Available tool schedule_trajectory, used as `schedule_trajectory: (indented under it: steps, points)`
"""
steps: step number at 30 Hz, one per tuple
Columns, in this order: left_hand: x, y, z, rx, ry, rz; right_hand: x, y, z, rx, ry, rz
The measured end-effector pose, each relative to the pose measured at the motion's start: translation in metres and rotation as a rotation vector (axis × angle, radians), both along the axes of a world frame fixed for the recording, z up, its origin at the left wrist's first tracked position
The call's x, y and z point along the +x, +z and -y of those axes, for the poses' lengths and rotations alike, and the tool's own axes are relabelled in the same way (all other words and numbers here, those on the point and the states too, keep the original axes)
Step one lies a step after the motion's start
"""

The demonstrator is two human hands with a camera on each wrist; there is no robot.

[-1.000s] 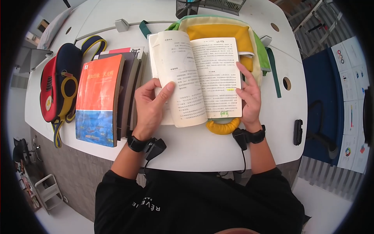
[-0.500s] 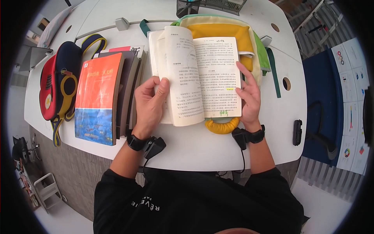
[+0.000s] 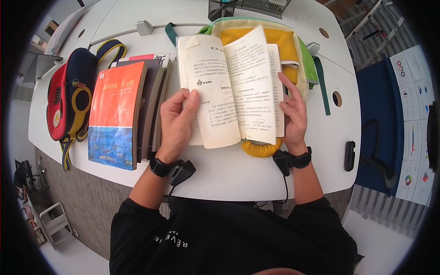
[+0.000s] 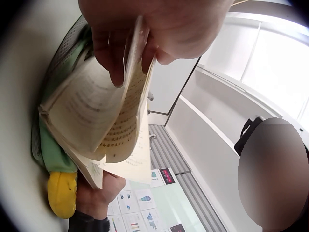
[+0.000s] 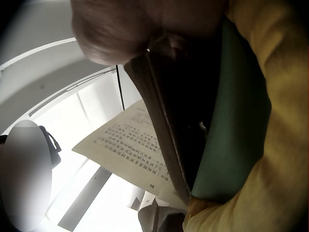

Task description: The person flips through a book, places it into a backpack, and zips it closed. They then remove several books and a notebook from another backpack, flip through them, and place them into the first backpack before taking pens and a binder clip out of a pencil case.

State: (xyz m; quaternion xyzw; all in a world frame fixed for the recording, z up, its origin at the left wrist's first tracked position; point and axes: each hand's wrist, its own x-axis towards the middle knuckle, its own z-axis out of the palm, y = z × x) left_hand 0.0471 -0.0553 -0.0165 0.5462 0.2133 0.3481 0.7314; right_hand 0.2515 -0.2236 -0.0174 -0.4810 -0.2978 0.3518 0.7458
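An open book point(image 3: 213, 96) with printed text and pen marks is held up over a yellow and green bag point(image 3: 256, 34). My left hand point(image 3: 176, 121) grips its left side, thumb lying on the page and fingers behind. On the other side my right hand point(image 3: 294, 114) holds the right edge, with fingertips at the page margin. Between them a loose page point(image 3: 256, 87) stands lifted, partly covering the right-hand page. The left wrist view shows the left thumb and fingers pinching a thick bundle of leaves point(image 4: 133, 106). In the right wrist view the raised page point(image 5: 130, 147) slants out from the book.
Left of the book lies a stack of books topped by an orange and blue one point(image 3: 117, 114). A red and navy bag point(image 3: 71, 96) sits farther left. A small black object point(image 3: 350, 156) lies near the right table edge, and a mesh holder point(image 3: 221, 9) stands at the back.
The left-hand leaves have turned to a different page, and a page now rises over the right side. Both hands stay in nearly the same places, gripping the book.
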Motion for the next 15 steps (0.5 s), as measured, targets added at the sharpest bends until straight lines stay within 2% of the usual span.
schedule_trajectory:
  steps: [15]
  points:
    - [0.0001,-0.0006,-0.0013,-0.016,-0.007,0.037,0.0017,-0.0022,0.0015,0.034,0.017,-0.031]
